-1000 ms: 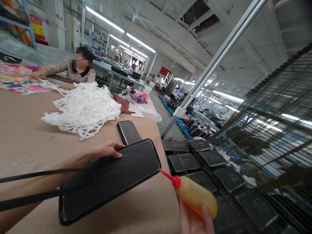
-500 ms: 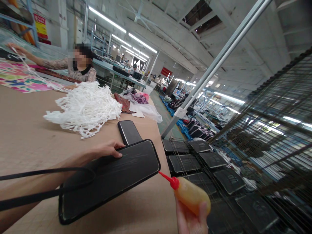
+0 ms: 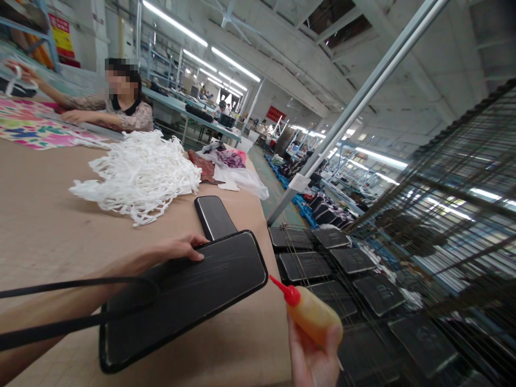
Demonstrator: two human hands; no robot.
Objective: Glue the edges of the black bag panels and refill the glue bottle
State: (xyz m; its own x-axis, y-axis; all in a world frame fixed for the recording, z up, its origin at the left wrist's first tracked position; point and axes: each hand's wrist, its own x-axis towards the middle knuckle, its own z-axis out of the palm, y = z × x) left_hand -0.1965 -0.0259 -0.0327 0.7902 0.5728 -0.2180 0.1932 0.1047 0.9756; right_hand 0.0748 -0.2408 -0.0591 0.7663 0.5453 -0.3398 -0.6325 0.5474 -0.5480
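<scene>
A long black panel with rounded corners [image 3: 193, 295] is tilted above the brown table. My left hand [image 3: 187, 250] grips its far edge, thumb on the top face, the other fingers hidden beneath. In my right hand [image 3: 314, 349] is a squeeze bottle [image 3: 312, 314] of amber liquid with a red pointed nozzle. The nozzle tip is at the panel's right corner; whether it touches the edge I cannot tell. A second, smaller-looking black panel [image 3: 215, 217] lies just beyond, partly covered by the held one. A black strap loop [image 3: 121, 280] crosses in front of my left forearm.
White stringy strips [image 3: 141, 174] lie heaped on the brown table [image 3: 40, 215]. Past them a co-worker [image 3: 124, 107] sits by floral fabric [image 3: 32, 126]. Several black panels [image 3: 379, 295] rest on a wire rack at the right, near a slanted metal post [image 3: 322, 145].
The bottle in my right hand has shifted slightly up, its nozzle moving along the panel's right corner. My left hand keeps its hold. The co-worker's near arm has moved back from the white strips.
</scene>
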